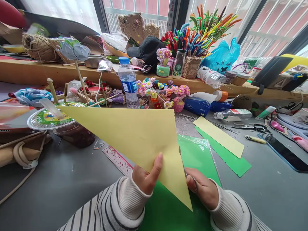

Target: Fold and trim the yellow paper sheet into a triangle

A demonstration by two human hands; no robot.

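Note:
A folded sheet of yellow paper (134, 134), roughly triangular, is held up above the table. My left hand (148, 176) grips its lower edge, thumb on top and fingers hidden behind. At the paper's right edge, my right hand (202, 186) is closed around scissors (186, 170); a metal handle loop shows at the thumb, and most of the blades are behind the paper. Beneath both hands lies green paper (197, 157) in a clear plastic sleeve. A ruler with a pink pattern (117, 160) is partly covered by the yellow paper.
Yellow (220, 136) and green strips (237, 166) lie to the right, near another pair of scissors (260, 128) and a phone (286, 152). A lidded cup (77, 133) stands left, a water bottle (127, 83) behind. Craft flowers and pipe cleaners (187, 38) crowd the back shelf.

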